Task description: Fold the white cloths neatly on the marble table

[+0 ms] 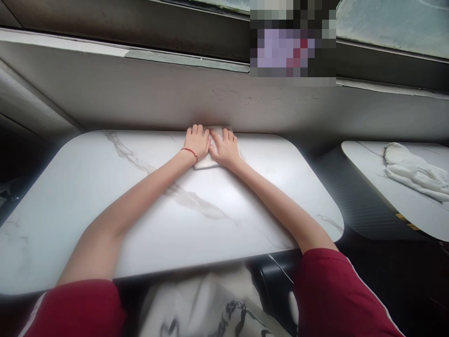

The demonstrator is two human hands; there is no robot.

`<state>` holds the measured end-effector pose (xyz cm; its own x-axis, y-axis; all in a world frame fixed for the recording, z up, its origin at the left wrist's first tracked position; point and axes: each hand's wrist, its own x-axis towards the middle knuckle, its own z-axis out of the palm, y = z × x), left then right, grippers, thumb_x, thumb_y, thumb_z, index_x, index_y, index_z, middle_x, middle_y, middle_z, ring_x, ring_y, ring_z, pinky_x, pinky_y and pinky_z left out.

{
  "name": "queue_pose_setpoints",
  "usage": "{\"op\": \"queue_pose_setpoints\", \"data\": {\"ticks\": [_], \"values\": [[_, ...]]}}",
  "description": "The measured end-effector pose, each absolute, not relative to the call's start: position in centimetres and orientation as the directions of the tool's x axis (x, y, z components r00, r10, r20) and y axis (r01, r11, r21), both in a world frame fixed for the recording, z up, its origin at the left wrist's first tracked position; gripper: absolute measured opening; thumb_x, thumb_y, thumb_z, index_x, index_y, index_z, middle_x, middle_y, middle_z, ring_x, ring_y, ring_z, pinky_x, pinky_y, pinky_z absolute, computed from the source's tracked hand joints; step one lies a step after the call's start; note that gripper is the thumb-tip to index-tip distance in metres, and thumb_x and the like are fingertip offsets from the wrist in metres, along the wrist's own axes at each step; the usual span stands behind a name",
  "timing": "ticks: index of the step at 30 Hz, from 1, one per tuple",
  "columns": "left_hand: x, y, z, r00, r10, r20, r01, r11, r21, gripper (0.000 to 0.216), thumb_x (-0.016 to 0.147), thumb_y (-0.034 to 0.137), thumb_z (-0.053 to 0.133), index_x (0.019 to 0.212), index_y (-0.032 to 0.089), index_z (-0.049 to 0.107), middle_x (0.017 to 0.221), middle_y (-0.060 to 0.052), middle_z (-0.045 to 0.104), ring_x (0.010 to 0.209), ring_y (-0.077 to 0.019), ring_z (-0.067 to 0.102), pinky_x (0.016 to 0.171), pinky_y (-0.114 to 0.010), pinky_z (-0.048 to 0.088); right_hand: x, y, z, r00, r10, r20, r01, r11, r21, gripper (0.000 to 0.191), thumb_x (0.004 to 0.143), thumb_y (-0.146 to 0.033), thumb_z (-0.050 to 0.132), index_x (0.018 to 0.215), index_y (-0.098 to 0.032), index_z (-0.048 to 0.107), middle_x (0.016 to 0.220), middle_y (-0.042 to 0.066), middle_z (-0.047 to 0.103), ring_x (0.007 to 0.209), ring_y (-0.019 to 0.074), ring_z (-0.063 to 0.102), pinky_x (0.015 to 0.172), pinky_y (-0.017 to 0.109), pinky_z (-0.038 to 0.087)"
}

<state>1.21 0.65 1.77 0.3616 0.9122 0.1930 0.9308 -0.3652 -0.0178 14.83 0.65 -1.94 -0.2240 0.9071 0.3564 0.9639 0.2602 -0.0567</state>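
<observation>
A folded white cloth (207, 162) lies flat at the far edge of the white marbled table (196, 234), close against the wall. Both of my arms reach out to it. My left hand (197, 142), with a red string bracelet at its wrist, presses on the cloth's left side, fingers stretched forward. On the right side of the same cloth rests my right hand (225, 148), palm down and fingers spread. The two thumbs nearly meet in the middle. Parts of the cloth are hidden under the hands.
A grey wall (147, 93) with a ledge runs behind the table. To the right stands a second marbled table (372, 161), with a crumpled white cloth (417, 171) on it. A printed pale fabric (196, 304) and a thin white cable (280, 268) are below the near edge.
</observation>
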Motion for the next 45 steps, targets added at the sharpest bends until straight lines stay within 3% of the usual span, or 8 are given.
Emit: {"op": "queue_pose_setpoints", "data": {"ticks": [8,13,16,24,28,32,36,45], "values": [[0.4,-9.5,2.0,0.443,0.888,0.123,0.896,-0.435,-0.090,0.057,0.101,0.026,0.031,0.151,0.000,0.040,0.140,-0.029,0.053,0.127,-0.0386,0.051,0.102,-0.050,0.039,14.8,-10.6,-0.9,-0.347,0.899,0.267,0.936,0.350,0.040,0.064,0.097,-0.033,0.036,0.155,-0.006,0.039,0.143,0.031,0.045,0.128,0.0449,0.041,0.100,0.057,0.035],[0.5,-19.5,2.0,0.581,0.810,0.074,0.799,-0.550,-0.244,0.057,0.099,0.024,0.034,0.150,-0.001,0.042,0.140,-0.026,0.056,0.124,-0.0347,0.054,0.103,-0.047,0.043,15.1,-22.0,-0.2,-0.411,0.875,0.256,0.909,0.373,0.184,0.073,0.092,-0.033,0.043,0.157,-0.004,0.029,0.142,0.030,0.050,0.133,0.0473,0.041,0.102,0.058,0.039],[0.6,-21.4,2.0,0.598,0.798,0.073,0.783,-0.562,-0.267,0.058,0.098,0.024,0.038,0.150,-0.002,0.043,0.138,-0.026,0.058,0.123,-0.0351,0.054,0.099,-0.046,0.046,15.3,-24.1,0.0,-0.414,0.881,0.228,0.903,0.365,0.227,0.078,0.089,-0.034,0.048,0.158,-0.005,0.026,0.141,0.031,0.052,0.132,0.0486,0.044,0.100,0.058,0.042],[-0.1,-16.7,2.6,0.535,0.844,0.034,0.830,-0.518,-0.206,0.058,0.100,0.023,0.031,0.151,-0.003,0.039,0.141,-0.027,0.055,0.128,-0.0362,0.051,0.104,-0.049,0.042,14.9,-18.1,-0.5,-0.426,0.871,0.247,0.905,0.410,0.115,0.069,0.091,-0.033,0.043,0.154,-0.006,0.038,0.145,0.029,0.047,0.132,0.0472,0.042,0.101,0.056,0.039],[-1.2,-13.7,2.5,0.504,0.862,0.060,0.860,-0.495,-0.121,0.057,0.100,0.022,0.030,0.149,-0.006,0.040,0.136,-0.029,0.057,0.124,-0.0362,0.053,0.101,-0.047,0.044,14.0,-14.5,-0.6,-0.437,0.864,0.249,0.898,0.433,0.074,0.066,0.094,-0.035,0.038,0.154,-0.007,0.039,0.149,0.030,0.041,0.136,0.0473,0.036,0.104,0.057,0.033],[-3.0,-10.4,2.0,0.460,0.879,0.129,0.887,-0.461,-0.022,0.056,0.100,0.024,0.033,0.148,-0.004,0.042,0.139,-0.028,0.055,0.127,-0.0351,0.052,0.105,-0.047,0.041,12.1,-10.9,-1.0,-0.418,0.867,0.272,0.901,0.433,0.003,0.067,0.092,-0.035,0.038,0.154,-0.008,0.038,0.151,0.029,0.039,0.137,0.0464,0.032,0.105,0.058,0.029],[-5.3,-7.7,2.0,0.405,0.908,0.107,0.912,-0.410,0.030,0.056,0.100,0.026,0.033,0.147,-0.001,0.042,0.142,-0.026,0.053,0.131,-0.0346,0.049,0.108,-0.046,0.041,9.5,-7.7,-1.5,-0.397,0.860,0.321,0.896,0.439,-0.066,0.066,0.093,-0.034,0.036,0.154,-0.009,0.038,0.151,0.028,0.037,0.135,0.0461,0.030,0.104,0.058,0.026],[-11.0,-2.2,1.6,0.291,0.954,0.074,0.933,-0.300,0.197,0.065,0.099,0.027,0.032,0.156,-0.003,0.021,0.157,-0.027,0.037,0.146,-0.0346,0.037,0.119,-0.049,0.032,3.9,-1.5,-1.7,-0.422,0.830,0.365,0.864,0.490,-0.113,0.060,0.094,-0.034,0.037,0.149,-0.011,0.045,0.139,0.027,0.045,0.124,0.0408,0.036,0.100,0.054,0.026]]}}
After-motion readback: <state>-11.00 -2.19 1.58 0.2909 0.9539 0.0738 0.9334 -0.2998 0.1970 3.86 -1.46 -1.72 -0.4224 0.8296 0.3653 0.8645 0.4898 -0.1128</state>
